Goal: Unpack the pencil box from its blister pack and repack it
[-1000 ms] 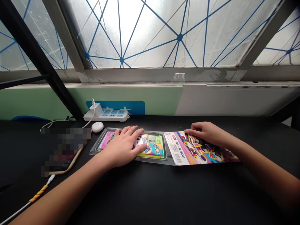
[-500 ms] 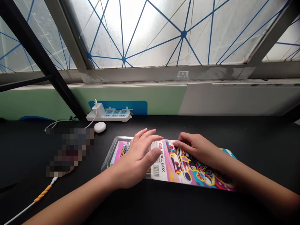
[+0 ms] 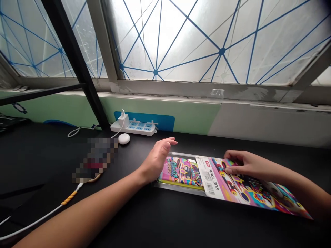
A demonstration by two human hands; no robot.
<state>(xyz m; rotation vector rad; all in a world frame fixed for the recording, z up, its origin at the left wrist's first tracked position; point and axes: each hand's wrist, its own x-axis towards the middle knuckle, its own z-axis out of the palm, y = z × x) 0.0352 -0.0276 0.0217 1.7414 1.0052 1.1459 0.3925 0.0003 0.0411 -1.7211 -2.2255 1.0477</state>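
Pencil box point(image 3: 181, 170), pink with a bright cartoon print and a yellow-green lower edge, lies at the middle of the black bench point(image 3: 165, 224), in a clear plastic tray point(image 3: 178, 189) whose rim shows along the near side. Large blue bubble letters run sideways at its left end, with smaller lettering beside them; neither can be read with certainty.

A printed card point(image 3: 224, 187) covers the right part of the box and reaches far to the right. Its white left end reads "PENCIL BOX" in dark capitals, set sideways. Near those words are a barcode point(image 3: 210, 188) and a small red logo point(image 3: 208, 164) with white letters too small to make out. The rest carries a cartoon picture in pink, blue and yellow.

The left hand point(image 3: 157, 161) is open, fingers straight and pointing to the far side, held at the left end of the tray; whether it presses there cannot be told. The right hand point(image 3: 241, 163) pinches the card's far edge, thumb on the printed face and fingers bent behind it.

At the far left stand a white power strip point(image 3: 137, 128) with blue sockets and a white, rounded case point(image 3: 124, 138).
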